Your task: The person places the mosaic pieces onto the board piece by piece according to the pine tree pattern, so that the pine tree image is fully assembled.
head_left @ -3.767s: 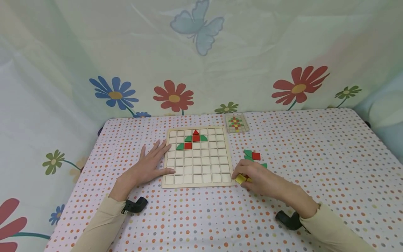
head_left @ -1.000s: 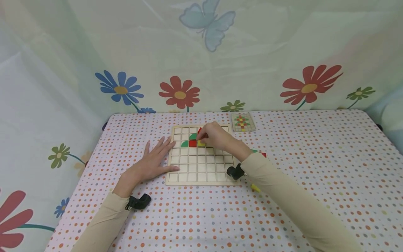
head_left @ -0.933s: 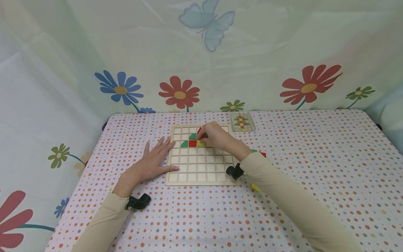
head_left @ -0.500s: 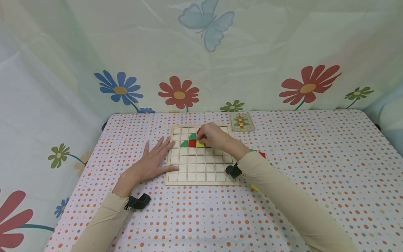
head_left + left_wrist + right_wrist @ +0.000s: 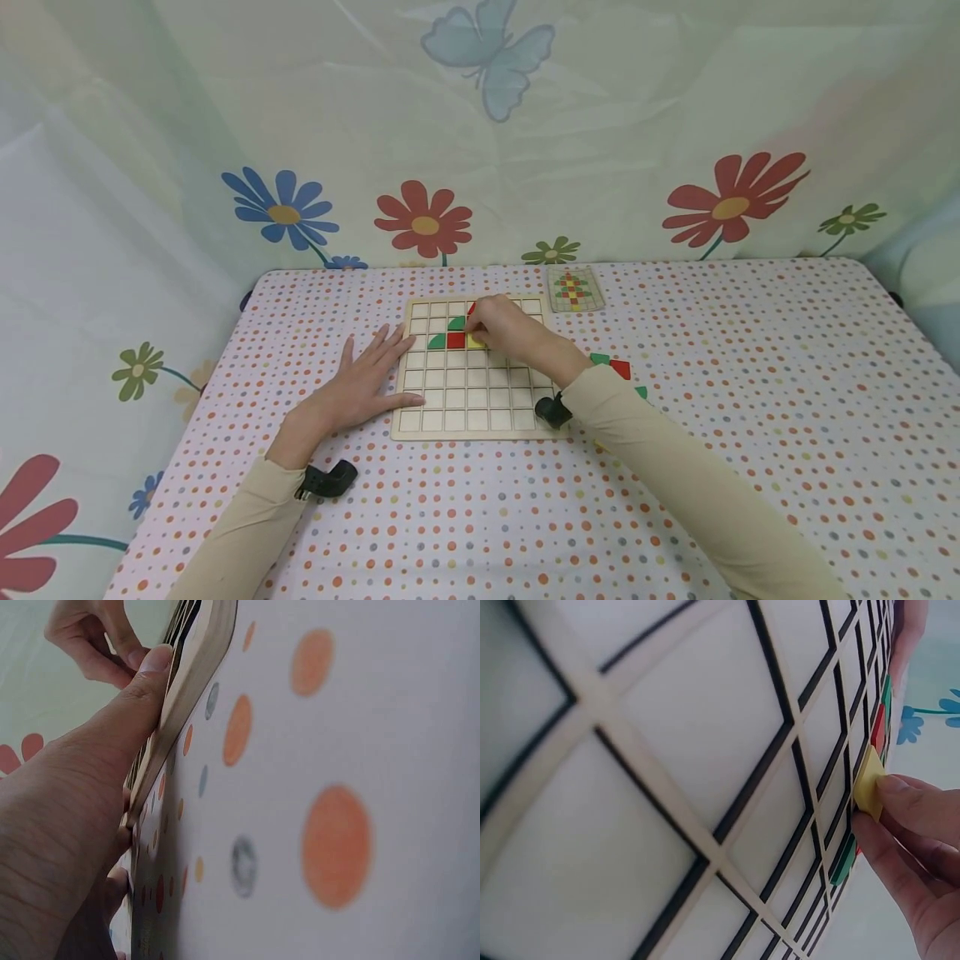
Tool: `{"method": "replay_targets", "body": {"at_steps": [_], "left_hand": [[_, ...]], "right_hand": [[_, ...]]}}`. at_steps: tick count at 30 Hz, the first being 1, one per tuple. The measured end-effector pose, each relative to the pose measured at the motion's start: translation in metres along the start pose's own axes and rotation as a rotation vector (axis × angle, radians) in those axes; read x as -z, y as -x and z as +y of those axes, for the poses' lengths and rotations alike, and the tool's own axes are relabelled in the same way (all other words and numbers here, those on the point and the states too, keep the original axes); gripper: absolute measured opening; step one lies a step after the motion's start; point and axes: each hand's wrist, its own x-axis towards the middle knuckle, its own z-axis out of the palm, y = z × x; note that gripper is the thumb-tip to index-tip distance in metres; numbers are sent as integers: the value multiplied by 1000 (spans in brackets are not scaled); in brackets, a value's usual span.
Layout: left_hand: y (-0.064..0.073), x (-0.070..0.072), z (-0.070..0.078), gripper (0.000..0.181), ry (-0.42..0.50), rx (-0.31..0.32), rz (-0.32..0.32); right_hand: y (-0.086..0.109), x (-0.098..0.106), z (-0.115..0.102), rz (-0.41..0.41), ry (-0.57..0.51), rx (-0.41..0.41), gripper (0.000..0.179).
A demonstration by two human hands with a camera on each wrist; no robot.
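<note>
A wooden grid board (image 5: 450, 436) lies on the table. My left hand (image 5: 354, 387) rests along its left side, fingers spread and straight, the thumb on the board's edge. With thumb and finger, my right hand (image 5: 513, 329) pinches a yellow square tile (image 5: 869, 784) at a cell in the third row. That tile sits just right of a red square tile (image 5: 456, 340), tilted against the grid in the right wrist view. Green quarter-round tiles (image 5: 437, 342) and part of a red tile (image 5: 471, 308) show beside the hand, which hides other cells.
A pattern card (image 5: 575, 288) with a tree design lies behind the board's right corner. Loose tiles, among them a green one (image 5: 599, 358), a red one (image 5: 620, 368) and another green one (image 5: 641, 392), lie to the right, partly under the right sleeve (image 5: 660, 450).
My right hand has moved from the loose tiles at the right up onto the board, bringing a yellow tile beside the red one. In the last second it barely moves. The left hand stays put.
</note>
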Motion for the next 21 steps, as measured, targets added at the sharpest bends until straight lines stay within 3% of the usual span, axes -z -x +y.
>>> {"method": "replay_targets", "body": {"at_steps": [7,13,17,21], "left_hand": [[1,2,2,100,-2,1,5],[0,-1,1,100,10,-3,4],[0,-3,1,100,11,-5,11],[1,-2,1,100,6,-4,12]], "right_hand": [[2,-1,-1,19,55,12,15],[11,1,3,33,-6,31,17],[31,9,1,6,-50,7,22],[65,16,0,-29,-49,-6,23]]}}
